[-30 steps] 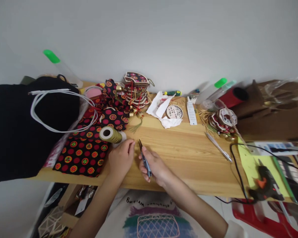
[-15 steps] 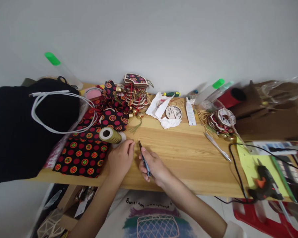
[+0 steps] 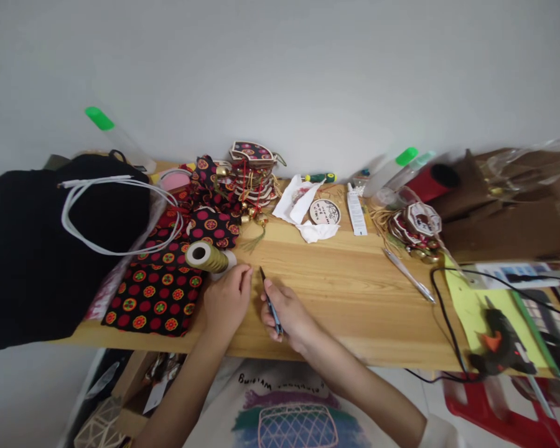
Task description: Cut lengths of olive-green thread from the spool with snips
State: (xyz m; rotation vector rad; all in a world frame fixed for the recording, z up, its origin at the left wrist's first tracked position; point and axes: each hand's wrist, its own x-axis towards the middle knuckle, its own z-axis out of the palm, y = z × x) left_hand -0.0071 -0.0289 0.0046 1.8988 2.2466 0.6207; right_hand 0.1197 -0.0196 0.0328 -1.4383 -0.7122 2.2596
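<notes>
A: What is the right hand (image 3: 292, 314) gripping?

B: It is closing around a pair of thread snips (image 3: 270, 302), slim metal ones with a blue-grey handle. The fingers are wrapping the handle while the dark tip is pointing away from the body, over the wooden table (image 3: 336, 298).

A: And the left hand (image 3: 225, 298)?

B: It is resting curled on the table just left of the snips, fingertips pinching together near the blade tip. Whether it is holding a thread there, I cannot tell; anything between the fingers is too fine to see. It is lying just beside the spool of gold thread (image 3: 207, 256), which is sitting on its side at the edge of the red-dotted black fabric (image 3: 156, 292).

A: How are those snips likely handling?

B: Light and stiff, I would judge, with a sharp point, so the handle is the safe place to be holding them, as the hand is doing now. The thread, judging by the spool, would be soft and slippery.

A: So both hands are working close together?

B: Yes, near each other but not touching, at the table's front edge.
</notes>
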